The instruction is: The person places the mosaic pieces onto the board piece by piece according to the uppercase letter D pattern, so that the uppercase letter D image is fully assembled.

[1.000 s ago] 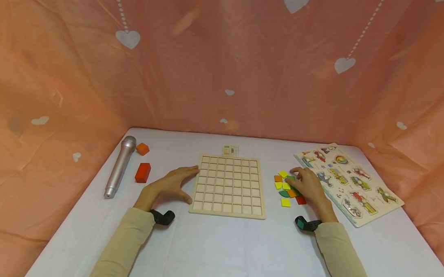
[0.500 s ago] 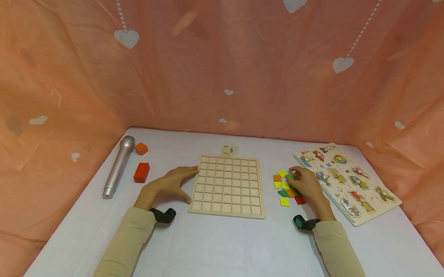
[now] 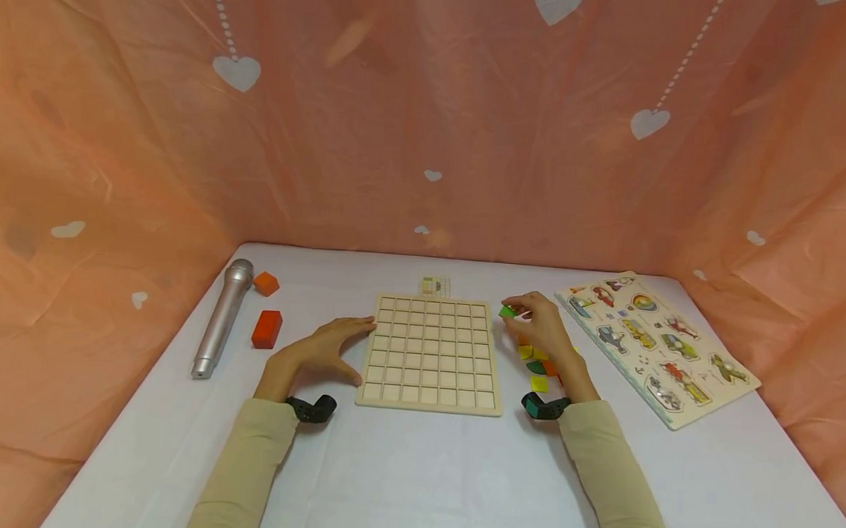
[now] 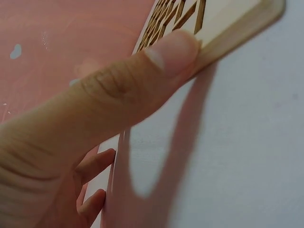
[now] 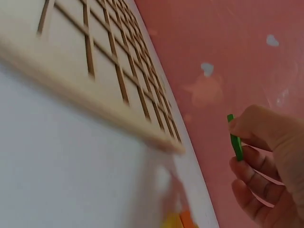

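A wooden grid board [image 3: 427, 409] lies flat in the middle of the table. My left hand [image 3: 320, 349] is spread at its left side, thumb and fingertips right at the edge; the left wrist view shows the thumb [image 4: 173, 52] against the wooden rim. Between thumb and fingers, my right hand [image 3: 543, 327] pinches a small green tile [image 3: 508, 311], held up just off the board's upper right edge. Seen edge-on in the right wrist view, the green tile [image 5: 236, 140] is thin. Below that hand lies a pile of yellow, orange and dark green tiles [image 3: 538, 384], partly hidden by it.
A picture puzzle board [image 3: 661, 350] with vehicle shapes lies at the right. On the left are a silver microphone [image 3: 223, 319], a red block [image 3: 267, 329] and an orange block [image 3: 265, 283]. Behind the grid board sits a small printed card [image 3: 435, 286].
My right hand has lifted a green tile from the pile and moved left and away with it, towards the grid board. The left hand has stayed at the board's edge.
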The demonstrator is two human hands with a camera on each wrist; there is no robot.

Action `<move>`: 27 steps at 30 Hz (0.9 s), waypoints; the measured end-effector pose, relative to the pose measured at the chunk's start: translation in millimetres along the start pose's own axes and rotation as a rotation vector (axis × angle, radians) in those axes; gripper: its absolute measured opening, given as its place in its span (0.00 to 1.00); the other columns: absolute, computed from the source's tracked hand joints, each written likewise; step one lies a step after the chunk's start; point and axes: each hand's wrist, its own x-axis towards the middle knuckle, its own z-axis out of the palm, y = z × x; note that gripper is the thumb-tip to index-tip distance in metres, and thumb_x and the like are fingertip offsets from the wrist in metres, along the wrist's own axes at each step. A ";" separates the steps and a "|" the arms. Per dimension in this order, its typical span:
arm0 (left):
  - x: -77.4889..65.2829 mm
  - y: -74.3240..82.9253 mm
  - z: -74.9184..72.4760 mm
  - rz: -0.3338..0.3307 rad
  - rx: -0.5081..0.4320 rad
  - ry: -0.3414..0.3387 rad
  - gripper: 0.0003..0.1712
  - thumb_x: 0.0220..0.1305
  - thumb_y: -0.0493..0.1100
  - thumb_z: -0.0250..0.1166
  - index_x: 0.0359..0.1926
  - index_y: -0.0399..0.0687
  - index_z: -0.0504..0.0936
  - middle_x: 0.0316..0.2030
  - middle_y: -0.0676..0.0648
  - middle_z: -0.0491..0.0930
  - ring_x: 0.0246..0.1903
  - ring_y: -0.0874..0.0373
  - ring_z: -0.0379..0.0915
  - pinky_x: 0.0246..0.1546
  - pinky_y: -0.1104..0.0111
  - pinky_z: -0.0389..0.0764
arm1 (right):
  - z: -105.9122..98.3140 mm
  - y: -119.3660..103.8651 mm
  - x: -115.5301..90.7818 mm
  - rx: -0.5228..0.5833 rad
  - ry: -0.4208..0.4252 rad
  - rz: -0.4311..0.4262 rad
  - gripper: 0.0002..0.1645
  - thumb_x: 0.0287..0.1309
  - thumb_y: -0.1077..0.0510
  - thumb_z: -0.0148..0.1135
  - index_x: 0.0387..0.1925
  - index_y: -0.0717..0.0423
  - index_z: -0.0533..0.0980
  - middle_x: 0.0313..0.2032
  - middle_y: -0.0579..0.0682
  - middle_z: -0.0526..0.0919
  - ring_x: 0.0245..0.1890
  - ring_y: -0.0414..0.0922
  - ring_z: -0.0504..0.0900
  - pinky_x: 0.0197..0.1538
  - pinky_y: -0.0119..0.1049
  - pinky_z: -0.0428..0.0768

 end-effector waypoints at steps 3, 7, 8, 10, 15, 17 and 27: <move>-0.6 -0.2 0.3 0.001 -0.009 0.001 0.59 0.37 0.52 0.78 0.69 0.45 0.58 0.70 0.44 0.54 0.68 0.43 0.47 0.66 0.47 0.51 | 13.2 -12.3 7.8 0.038 -0.014 -0.034 0.18 0.51 0.63 0.65 0.46 0.64 0.79 0.38 0.57 0.78 0.39 0.52 0.79 0.41 0.45 0.79; -0.2 -0.4 0.6 -0.022 -0.026 -0.001 0.58 0.37 0.52 0.78 0.70 0.48 0.58 0.70 0.45 0.53 0.69 0.44 0.46 0.66 0.48 0.51 | 30.8 -26.9 18.2 0.093 -0.052 -0.058 0.18 0.52 0.62 0.64 0.47 0.64 0.79 0.40 0.57 0.79 0.40 0.52 0.79 0.42 0.46 0.78; 0.1 -0.1 0.5 -0.029 -0.031 -0.003 0.58 0.37 0.52 0.78 0.70 0.49 0.58 0.70 0.46 0.53 0.69 0.45 0.46 0.66 0.48 0.51 | 35.0 -30.2 20.5 0.108 -0.065 -0.055 0.19 0.53 0.62 0.64 0.47 0.64 0.79 0.40 0.56 0.79 0.41 0.51 0.79 0.43 0.46 0.78; 0.8 0.4 0.1 -0.032 -0.036 -0.004 0.58 0.37 0.52 0.78 0.70 0.49 0.59 0.70 0.46 0.53 0.69 0.45 0.46 0.66 0.48 0.52 | 44.1 -34.7 25.6 0.129 -0.084 -0.064 0.19 0.54 0.62 0.63 0.48 0.64 0.78 0.41 0.56 0.79 0.42 0.51 0.78 0.43 0.47 0.77; 2.3 2.5 -1.8 -0.019 -0.018 -0.009 0.57 0.37 0.51 0.78 0.69 0.45 0.60 0.70 0.45 0.54 0.68 0.45 0.48 0.66 0.48 0.53 | 65.3 -46.0 34.4 0.143 -0.117 -0.112 0.20 0.53 0.62 0.65 0.49 0.65 0.78 0.42 0.56 0.79 0.42 0.51 0.79 0.44 0.44 0.79; 2.2 3.5 -2.4 -0.007 0.002 -0.014 0.57 0.37 0.50 0.78 0.68 0.43 0.60 0.70 0.43 0.55 0.68 0.44 0.48 0.66 0.48 0.53 | 73.4 -50.5 36.2 0.159 -0.127 -0.121 0.20 0.52 0.62 0.66 0.48 0.65 0.78 0.41 0.56 0.80 0.42 0.51 0.79 0.44 0.43 0.80; 3.2 6.7 -4.0 0.011 0.032 -0.033 0.55 0.40 0.50 0.77 0.68 0.41 0.60 0.69 0.42 0.55 0.67 0.42 0.48 0.65 0.47 0.53 | 110.0 -63.7 49.0 0.188 -0.173 -0.095 0.20 0.51 0.60 0.68 0.47 0.64 0.79 0.43 0.54 0.78 0.42 0.47 0.79 0.44 0.33 0.80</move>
